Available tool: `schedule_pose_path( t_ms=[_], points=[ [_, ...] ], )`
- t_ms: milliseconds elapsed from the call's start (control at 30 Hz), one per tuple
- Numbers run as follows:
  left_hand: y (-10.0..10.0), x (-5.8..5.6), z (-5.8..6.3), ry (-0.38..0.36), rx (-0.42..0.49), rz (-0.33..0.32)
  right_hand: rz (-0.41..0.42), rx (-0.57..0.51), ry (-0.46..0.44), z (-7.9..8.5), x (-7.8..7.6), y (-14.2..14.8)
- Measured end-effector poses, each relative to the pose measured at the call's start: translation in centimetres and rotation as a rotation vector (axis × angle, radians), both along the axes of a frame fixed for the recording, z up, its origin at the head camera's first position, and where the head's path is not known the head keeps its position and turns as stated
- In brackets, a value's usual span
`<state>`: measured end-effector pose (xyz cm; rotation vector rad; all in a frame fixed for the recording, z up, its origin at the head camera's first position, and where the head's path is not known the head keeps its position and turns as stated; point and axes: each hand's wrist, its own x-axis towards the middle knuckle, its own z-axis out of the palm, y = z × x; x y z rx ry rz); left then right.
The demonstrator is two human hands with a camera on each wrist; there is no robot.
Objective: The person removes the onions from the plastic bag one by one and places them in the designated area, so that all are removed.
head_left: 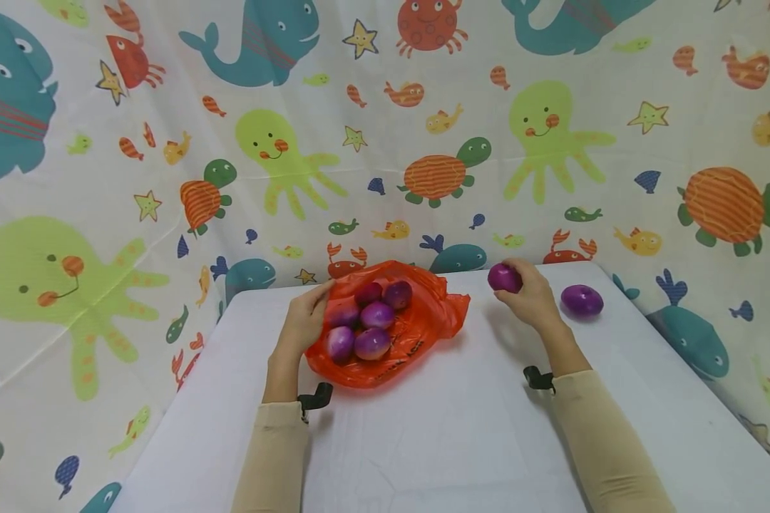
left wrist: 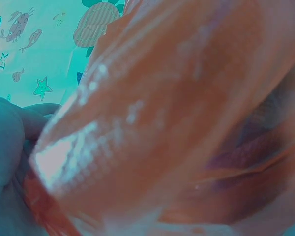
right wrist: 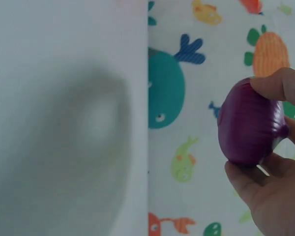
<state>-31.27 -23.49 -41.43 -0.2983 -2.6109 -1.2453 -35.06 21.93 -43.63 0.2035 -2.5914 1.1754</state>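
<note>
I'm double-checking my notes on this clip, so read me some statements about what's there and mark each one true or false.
1. The left hand grips a red plastic bag. True.
2. The bag is tied shut. False: it is open, with six red onions showing inside.
3. The right hand holds a red onion. True.
4. That held onion is inside the bag. False: it is outside, to the bag's right.
5. Another red onion lies on the white table, to the right of the right hand. True.
6. The backdrop is plain. False: it is printed with sea creatures.
</note>
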Motion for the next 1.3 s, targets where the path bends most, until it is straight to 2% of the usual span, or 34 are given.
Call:
schedule_pose_path(
  t_ms=[367,600,1300],
  points=[
    [0.0,0.1,0.2,-0.004,-0.003,0.001,-0.047,0.154,-0.113,-1.6,-0.3,3.6],
    [-0.1,0.1,0.2,-0.019,0.01,0.011,-0.054,0.191,-0.196,-2.3,-0.3,4.7],
    [0.0,0.3,0.3,-0.04,0.02,0.008,-0.06,0.317,-0.19,-2.2,-0.4,5.1]
  ],
)
